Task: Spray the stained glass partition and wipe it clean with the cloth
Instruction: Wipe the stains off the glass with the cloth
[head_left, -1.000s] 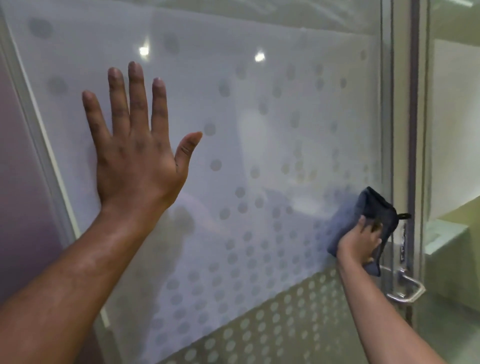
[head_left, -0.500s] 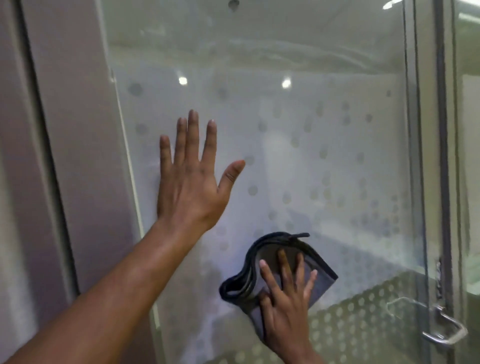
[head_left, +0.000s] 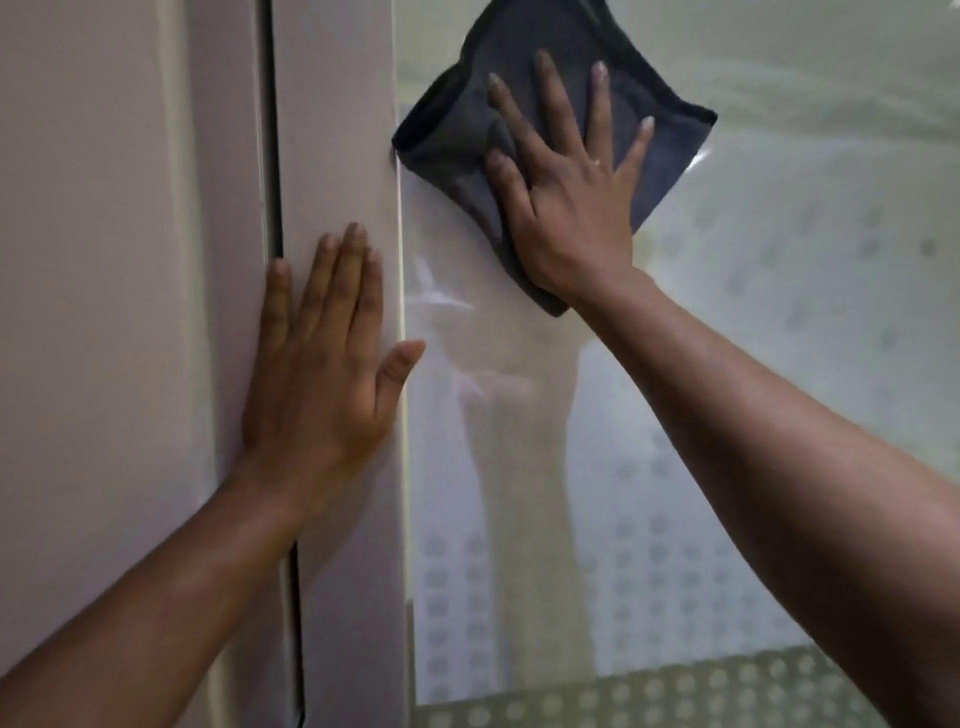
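The right hand (head_left: 566, 192) lay flat with fingers spread, pressing the cloth (head_left: 462, 104) against the glass (head_left: 779, 338) beside the frame (head_left: 337, 130). The left hand (head_left: 322, 384), flat and empty, braced on that frame. Even palm pressure and overlapping strokes along the frame edge were advisable.

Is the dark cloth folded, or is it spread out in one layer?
Folded: the cloth shows doubled edges at its left corner under the right hand.
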